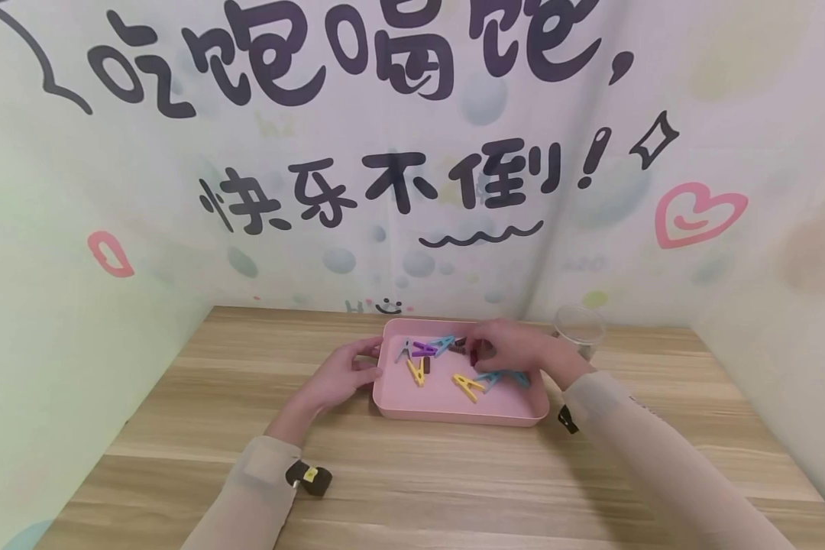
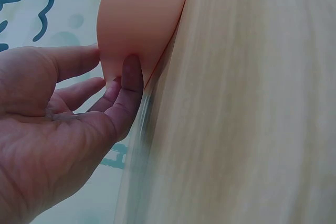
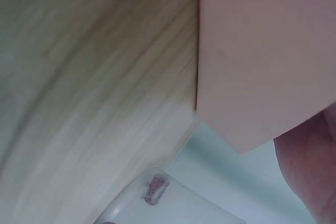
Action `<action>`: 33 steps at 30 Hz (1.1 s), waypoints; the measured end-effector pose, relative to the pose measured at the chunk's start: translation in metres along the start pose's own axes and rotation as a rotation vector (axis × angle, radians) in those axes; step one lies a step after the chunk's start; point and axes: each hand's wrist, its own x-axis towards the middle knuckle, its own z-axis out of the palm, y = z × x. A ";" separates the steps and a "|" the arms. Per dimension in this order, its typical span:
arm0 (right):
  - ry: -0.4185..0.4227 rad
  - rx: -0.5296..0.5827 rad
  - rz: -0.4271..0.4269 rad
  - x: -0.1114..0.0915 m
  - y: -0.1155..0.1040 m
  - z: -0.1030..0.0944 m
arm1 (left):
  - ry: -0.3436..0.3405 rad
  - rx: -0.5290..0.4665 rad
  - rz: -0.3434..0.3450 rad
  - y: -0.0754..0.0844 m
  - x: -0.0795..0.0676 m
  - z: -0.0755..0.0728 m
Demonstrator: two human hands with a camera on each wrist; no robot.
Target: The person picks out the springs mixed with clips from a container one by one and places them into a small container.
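My left hand rests at the left side of a pink tray. In the left wrist view its fingers lie against the tray's outer wall. My right hand reaches over the tray's far right side and pinches a small dark reddish-brown piece. Other small dark brown pieces lie in the tray among several clothespins: yellow ones, blue ones and a purple one. The right wrist view catches only the edge of my right hand, its fingertips hidden behind the tray wall.
Behind my right wrist stands a clear plastic cup. A reddish-brown piece shows inside it in the right wrist view. The wood-grain table ends at a printed wall sheet close behind the tray.
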 end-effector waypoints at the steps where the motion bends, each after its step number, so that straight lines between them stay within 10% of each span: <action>1: 0.001 -0.009 -0.002 0.000 0.000 0.000 | 0.000 0.001 0.001 0.000 0.000 0.000; 33: 0.142 0.026 -0.087 -0.029 -0.012 -0.022 | 0.009 0.013 -0.015 0.003 -0.001 0.001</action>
